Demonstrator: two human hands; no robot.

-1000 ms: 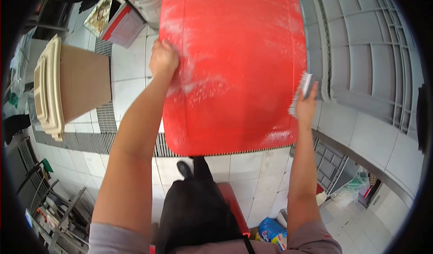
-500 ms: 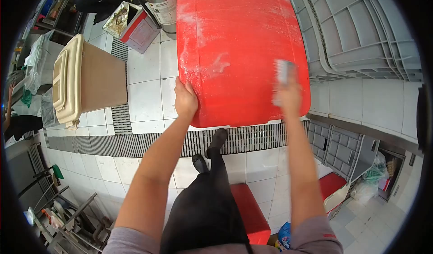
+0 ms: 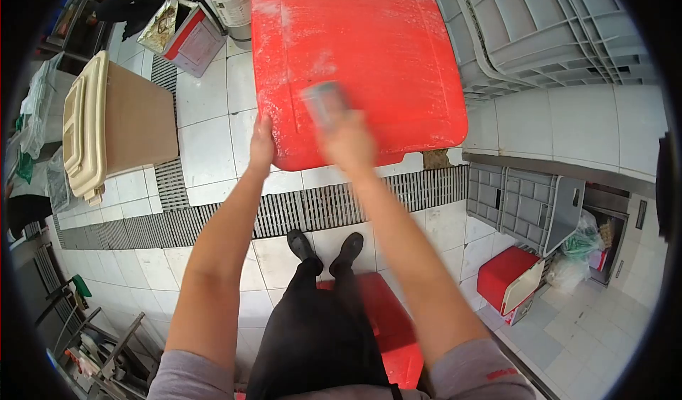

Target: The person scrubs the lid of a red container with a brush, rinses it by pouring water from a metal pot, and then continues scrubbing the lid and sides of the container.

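Gripping blurred grey rectangular brush (image 3: pixel 324 101) in right fingers (image 3: pixel 349 121) near frame centre, holding left edge of red rounded plastic panel (image 3: pixel 362 52) with left fingers (image 3: pixel 263 128)

White tiled floor (image 3: pixel 202 141) — slatted drain grating (image 3: pixel 284 212) across it, lidded beige bin (image 3: pixel 142 119), dark shoes (image 3: pixel 300 244)

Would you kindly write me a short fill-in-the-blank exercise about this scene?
The hand holding the blurred brush is the person's ____ one.
The left hand is at the edge of the large plastic item, coloured ____.
In the picture, the lidded beige bin stands to the ____ of that item.
Missing words: right; red; left.
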